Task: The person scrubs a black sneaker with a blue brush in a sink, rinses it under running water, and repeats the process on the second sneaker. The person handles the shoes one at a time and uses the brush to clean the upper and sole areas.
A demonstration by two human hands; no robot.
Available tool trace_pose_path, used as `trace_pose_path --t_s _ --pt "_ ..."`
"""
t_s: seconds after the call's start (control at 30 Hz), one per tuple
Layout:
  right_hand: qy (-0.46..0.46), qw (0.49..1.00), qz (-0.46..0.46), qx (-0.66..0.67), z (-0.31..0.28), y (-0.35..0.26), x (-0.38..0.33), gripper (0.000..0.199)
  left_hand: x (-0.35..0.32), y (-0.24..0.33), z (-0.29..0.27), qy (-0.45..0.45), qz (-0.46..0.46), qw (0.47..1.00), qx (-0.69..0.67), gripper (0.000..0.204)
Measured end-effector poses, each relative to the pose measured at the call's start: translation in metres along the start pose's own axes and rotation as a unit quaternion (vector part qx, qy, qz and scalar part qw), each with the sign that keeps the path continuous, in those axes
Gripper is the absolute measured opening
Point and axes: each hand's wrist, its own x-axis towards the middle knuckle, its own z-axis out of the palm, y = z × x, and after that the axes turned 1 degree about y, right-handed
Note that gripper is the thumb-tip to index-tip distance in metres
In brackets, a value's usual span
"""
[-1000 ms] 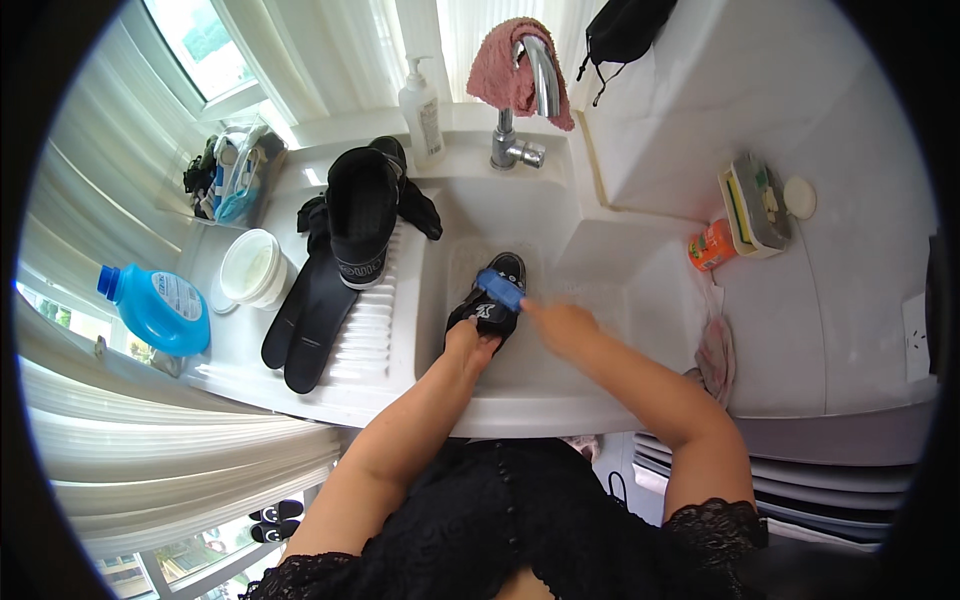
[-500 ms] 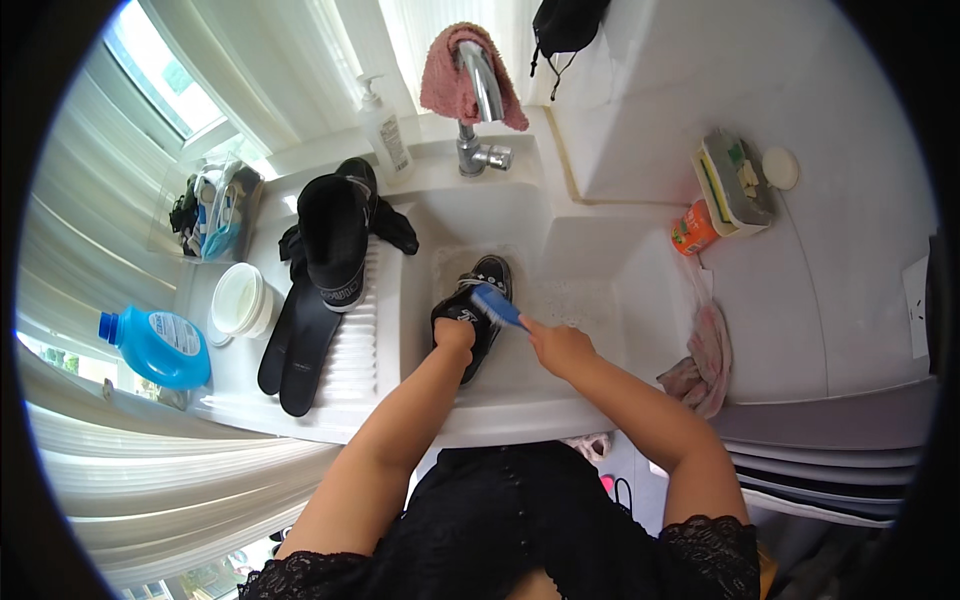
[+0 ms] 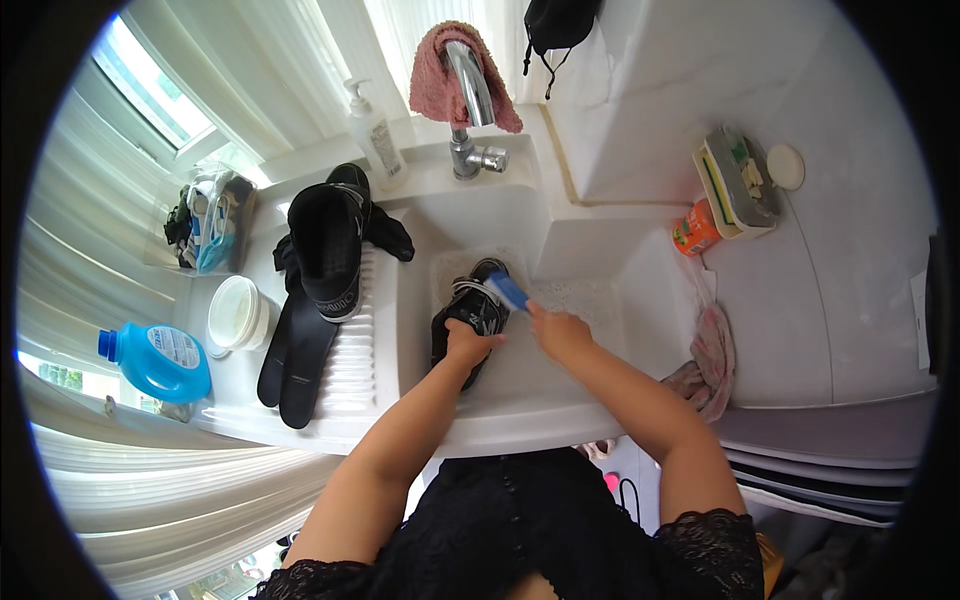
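A black shoe with white markings (image 3: 482,312) lies in the white sink (image 3: 600,370), its toe pointing toward the tap. My left hand (image 3: 470,345) grips the shoe near its heel end, thumb stretched across the side. In my right hand (image 3: 560,332) is the handle of a blue scrubbing brush (image 3: 508,291). The brush's head meets the upper right side of the shoe, near the toe. Shallow, sudsy water seems to cover the sink floor around the shoe.
On the ribbed drainboard left of the sink are another black shoe (image 3: 328,240) and black insoles (image 3: 308,370). Farther left stand a white tub (image 3: 240,312) and a blue detergent bottle (image 3: 160,362). A pink cloth (image 3: 437,80) drapes the tap (image 3: 470,90); a rag (image 3: 708,360) hangs over the right rim.
The shoe has rolled so more of its laced, marked side shows. My left thumb has come out across it. The brush has moved slightly right and toward the toe.
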Motion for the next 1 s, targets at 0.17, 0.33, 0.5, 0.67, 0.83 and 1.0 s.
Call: trace_pose_path --t_s 0.17,0.33,0.5,0.67,0.83,1.0 --pt "0.015 0.999 -0.048 0.017 -0.011 -0.038 0.006 0.041 0.019 -0.010 0.003 0.060 0.015 0.997 0.056 0.064" --pt "0.051 0.999 -0.009 -0.001 -0.033 -0.026 0.022 0.042 -0.010 0.003 -0.026 0.156 0.082 0.977 -0.123 0.048" --pt "0.060 0.997 -0.052 -0.016 -0.071 -0.047 -0.026 0.043 -0.019 -0.001 -0.035 0.201 0.183 0.938 -0.216 0.047" --pt "0.144 0.989 -0.032 -0.001 -0.104 -0.067 -0.009 0.048 -0.060 0.029 -0.054 0.232 0.330 0.908 -0.110 0.042" --pt "0.084 0.984 -0.067 -0.140 -0.151 -0.084 -0.057 0.051 -0.055 0.020 -0.076 0.254 0.361 0.896 -0.050 0.035" --pt "0.124 0.962 -0.129 -0.207 -0.179 -0.076 -0.047 0.050 -0.075 0.021 -0.062 0.206 0.446 0.870 -0.038 0.034"
